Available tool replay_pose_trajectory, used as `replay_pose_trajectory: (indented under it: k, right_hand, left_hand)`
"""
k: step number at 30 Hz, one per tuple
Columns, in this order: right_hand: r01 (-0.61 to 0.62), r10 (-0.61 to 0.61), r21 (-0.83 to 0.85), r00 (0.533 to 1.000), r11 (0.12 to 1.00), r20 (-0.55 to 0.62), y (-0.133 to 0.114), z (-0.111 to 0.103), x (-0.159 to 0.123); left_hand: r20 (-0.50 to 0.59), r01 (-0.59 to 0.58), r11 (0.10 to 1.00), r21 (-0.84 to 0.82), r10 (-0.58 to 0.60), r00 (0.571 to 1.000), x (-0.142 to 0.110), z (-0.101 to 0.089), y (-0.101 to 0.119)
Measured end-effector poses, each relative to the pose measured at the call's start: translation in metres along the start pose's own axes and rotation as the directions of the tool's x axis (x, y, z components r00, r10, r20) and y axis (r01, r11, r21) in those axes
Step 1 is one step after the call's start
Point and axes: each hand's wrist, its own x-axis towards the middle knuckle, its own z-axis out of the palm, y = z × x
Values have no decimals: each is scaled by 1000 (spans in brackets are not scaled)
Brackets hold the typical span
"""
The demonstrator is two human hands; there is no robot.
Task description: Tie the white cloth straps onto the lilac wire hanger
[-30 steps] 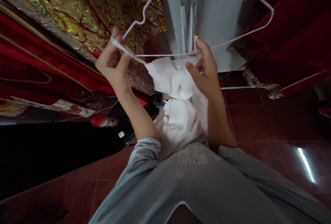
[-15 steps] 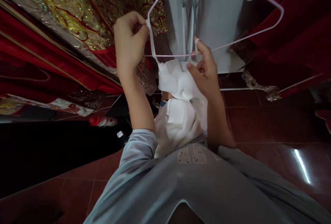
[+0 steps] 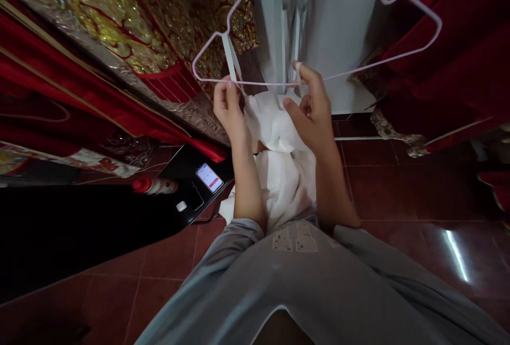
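Observation:
A pale pink hanger [image 3: 266,84] spans the upper middle of the head view. Below its bottom bar hangs a white garment [image 3: 274,122] with thin straps. One strap [image 3: 229,58] is looped over the hanger's left shoulder, in the notch. My left hand [image 3: 231,106] is closed, thumb and fingers pinching that strap beside the bottom bar. The other strap [image 3: 298,75] goes around the index finger of my right hand [image 3: 314,106], whose fingers are curled at the bar's middle. The garment's lower part drapes between my forearms.
Gold-sequinned red clothing [image 3: 167,16] hangs on the left, dark red clothing [image 3: 434,69] on the right. A black table [image 3: 99,228] at left bears a lit phone [image 3: 209,177], a red-capped bottle [image 3: 155,186] and a small white case [image 3: 181,206]. Red tiles [image 3: 378,191] cover the floor.
My left hand has moved down and right from the hanger's left shoulder to the bottom bar. The left strap now sits over the hanger. My right hand has barely moved.

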Motion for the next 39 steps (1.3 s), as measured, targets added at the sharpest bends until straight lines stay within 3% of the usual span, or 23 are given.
replay_pose_trajectory:
  k: [3, 5, 11, 14, 16, 18, 20, 27, 30, 36, 39]
  right_hand:
    - [-30, 30, 12, 999, 999, -24, 1, -1, -2]
    - [-33, 34, 35, 999, 999, -21, 1, -3, -4]
    - [-25, 26, 58, 1000, 998, -12, -2, -7, -7]
    - [40, -29, 69, 989, 997, -147, 5, -12, -8]
    - [67, -51, 39, 948, 997, -314, 17, -21, -8]
    - [104, -93, -3, 879, 995, -468, 33, -37, -6]
    - [172, -154, -17, 826, 985, -542, 49, -56, -1]
    - [381, -321, 76, 858, 922, -401, 83, -120, 49]
    - [368, -313, 116, 889, 923, -333, 86, -138, 74]
    - [354, -348, 24, 928, 935, -131, 51, -151, 97]
    - [368, -390, -157, 909, 917, -147, 32, -147, 109]
  left_hand:
    - [-43, -279, 957, 77, 283, 958, -4, 6, -1]
    - [-40, -327, 941, 91, 331, 943, -6, 6, 1]
    - [10, -240, 969, 54, 239, 971, -17, 9, 16]
    - [-11, -195, 981, 6, 195, 981, -22, 14, 26]
    - [-18, -168, 986, -23, 167, 986, -23, 17, 33]
    - [-11, -146, 987, -59, 146, 989, -25, 17, 38]
    - [3, -131, 986, -101, 132, 991, -25, 17, 40]
    - [-12, -90, 991, -98, 89, 996, -23, 19, 36]
    - [-7, -54, 990, -133, 53, 999, -21, 18, 38]
    - [7, -54, 986, -156, 55, 998, -18, 19, 37]
    - [-4, 19, 988, -152, -19, 1000, -17, 21, 33]
